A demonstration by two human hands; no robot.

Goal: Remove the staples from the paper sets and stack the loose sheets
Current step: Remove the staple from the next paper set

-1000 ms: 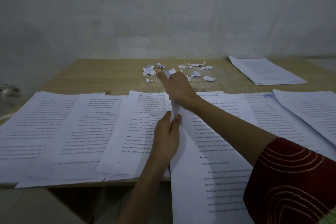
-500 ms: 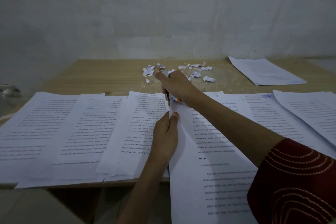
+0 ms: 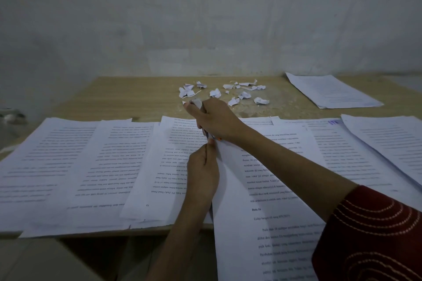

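Observation:
My left hand [image 3: 202, 173] pinches the top edge of a printed paper set [image 3: 262, 223] that hangs over the table's front edge. Just above it, my right hand [image 3: 217, 121] grips a slim dark tool with an orange part [image 3: 209, 136], its lower end close to my left fingertips. A small white paper scrap [image 3: 197, 104] sticks out between my right thumb and fingers. Printed sheets lie side by side across the front of the table, at the left [image 3: 45, 162], centre-left [image 3: 109, 166] and centre [image 3: 166, 166]. No staple can be made out.
Several torn paper scraps [image 3: 237, 92] lie on the wooden table [image 3: 114, 98] beyond my hands. A stack of sheets [image 3: 331, 91] sits at the back right. More sheets [image 3: 388, 139] overlap at the right. A wall stands right behind the table.
My right hand has drawn back from the scrap pile toward my left hand, and the tool's orange part has come into sight. My left hand has barely moved.

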